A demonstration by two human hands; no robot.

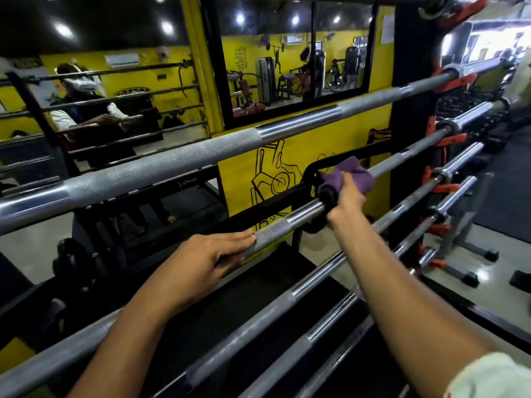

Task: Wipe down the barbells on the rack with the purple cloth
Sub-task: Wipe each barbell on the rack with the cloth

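Knurled steel sits under your left hand [201,261], whose fingers [238,236] lie straight and flat along the second barbell [273,231], steadying it near you on the left. Keep that light pressure so the bar does not roll. Right of it the shaft turns smooth and chromed, then meets a black collar [326,193]. There your right hand [346,196] grips the purple cloth [349,175], bunched soft around the bar. Wrap it fully and drag along the length, working the cross-hatched grip harder, I judge. Further right, an upright of the rack [409,81] carries orange hooks [448,140].
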